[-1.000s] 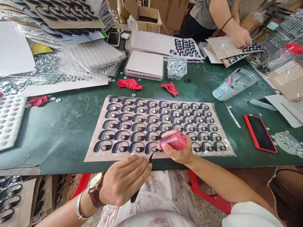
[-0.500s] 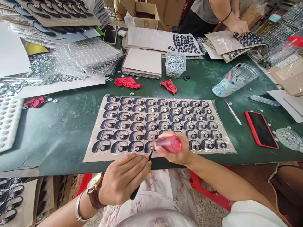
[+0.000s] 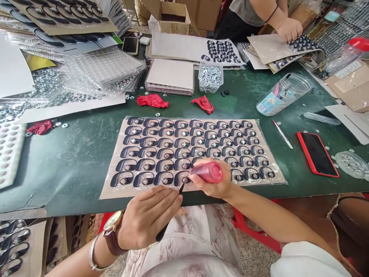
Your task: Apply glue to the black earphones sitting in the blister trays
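My right hand [image 3: 216, 184] is wrapped round a red squeeze bottle [image 3: 209, 172], tipped so that its base faces me. The bottle's nozzle is hidden. My left hand [image 3: 152, 215] is closed on slim black tweezers [image 3: 181, 188], whose pointed tip reaches the sheet's near edge, beside a black hook-shaped piece [image 3: 182, 179]. Both hands are at the near side of a brown card sheet [image 3: 105, 192] under clear film. Rows of black hook-shaped pieces, each with a round dark part and a shiny centre, lie on it. My right hand covers some of them.
On the green table [image 3: 72, 154] are red cloth scraps [image 3: 152, 101], a tub of metal discs [image 3: 211, 79], a clear jar [image 3: 284, 94] on its side, a red-cased phone [image 3: 318, 154] and a pen [image 3: 282, 134]. Across the table, another person's hand [image 3: 290, 30] touches a similar sheet.
The view has shifted slightly. Both my hands keep nearly the same place at the sheet's near edge, with bottle and tweezers still held. The other person's hand has shifted a little on their sheet.
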Available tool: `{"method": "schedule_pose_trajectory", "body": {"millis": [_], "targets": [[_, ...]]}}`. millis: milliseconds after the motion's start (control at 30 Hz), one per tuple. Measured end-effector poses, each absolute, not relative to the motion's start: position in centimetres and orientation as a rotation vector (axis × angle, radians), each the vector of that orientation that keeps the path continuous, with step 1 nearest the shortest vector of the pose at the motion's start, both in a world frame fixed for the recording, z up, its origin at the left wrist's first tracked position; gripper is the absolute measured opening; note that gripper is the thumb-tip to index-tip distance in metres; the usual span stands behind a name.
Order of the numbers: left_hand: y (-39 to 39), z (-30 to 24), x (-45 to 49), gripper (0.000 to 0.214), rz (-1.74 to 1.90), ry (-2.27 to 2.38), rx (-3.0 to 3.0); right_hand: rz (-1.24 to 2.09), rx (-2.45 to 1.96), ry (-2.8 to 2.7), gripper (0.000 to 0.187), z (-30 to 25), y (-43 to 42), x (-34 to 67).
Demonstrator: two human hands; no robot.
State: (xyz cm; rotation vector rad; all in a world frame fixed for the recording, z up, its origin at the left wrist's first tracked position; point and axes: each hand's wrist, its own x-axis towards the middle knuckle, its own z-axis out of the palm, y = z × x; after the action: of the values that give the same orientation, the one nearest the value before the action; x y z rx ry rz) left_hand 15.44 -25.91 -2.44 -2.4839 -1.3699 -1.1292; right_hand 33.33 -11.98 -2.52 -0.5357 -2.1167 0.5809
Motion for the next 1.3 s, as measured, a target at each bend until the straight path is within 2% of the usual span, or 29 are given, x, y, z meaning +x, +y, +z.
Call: {"method": "schedule_pose_trajectory", "body": {"millis": [600, 1067, 1300], "targets": [[-25.4, -2.1, 15.1, 0.018, -1.177, -1.386, -2.551, 0.624, -0.511, -2.124, 0.014, -2.7, -11.8, 33.3], [-24.4, -2.3, 13.8, 0.024, -1.483, -1.56, -2.649, 0.694, -0.486, -2.126, 0.012, -2.8, -12.1, 33.1], [-23.7, -2.0, 13.3, 0.019, -1.584, -1.716, -2.622, 0.666, -0.457, -2.12, 0.012, -2.7, -12.1, 33.1]]}}
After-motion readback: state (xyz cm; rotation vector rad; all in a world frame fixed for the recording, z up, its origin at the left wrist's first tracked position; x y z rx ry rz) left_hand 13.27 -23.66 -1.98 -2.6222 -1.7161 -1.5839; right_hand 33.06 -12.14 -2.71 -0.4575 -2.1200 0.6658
